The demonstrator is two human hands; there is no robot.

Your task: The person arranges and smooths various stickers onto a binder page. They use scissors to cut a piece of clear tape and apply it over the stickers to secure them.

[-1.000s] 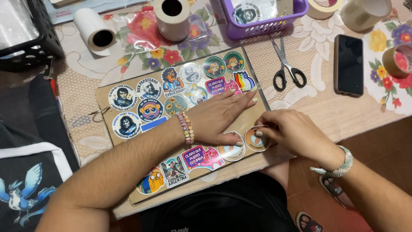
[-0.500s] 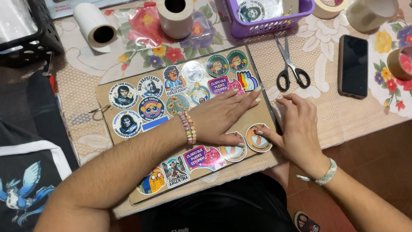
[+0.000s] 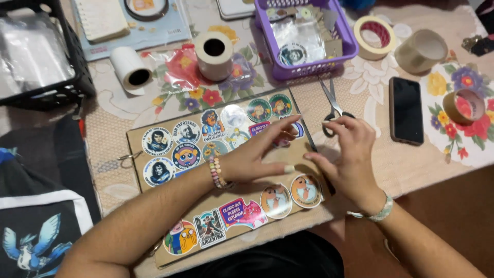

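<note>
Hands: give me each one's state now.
Left hand: open, flat on the sticker board.
Right hand: open, holding nothing, fingers by the scissors.

Brown cardboard sheet, flat on table, sticker-covered

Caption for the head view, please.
Left hand flat on a sticker-covered brown board; right hand beside it, near black-handled scissors.

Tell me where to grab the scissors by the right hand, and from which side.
Take the scissors by the black handle loops, which lie nearest the right hand, coming from the near edge of the table. The blades point away toward the purple basket, so the handles are probably the safer end.
</note>
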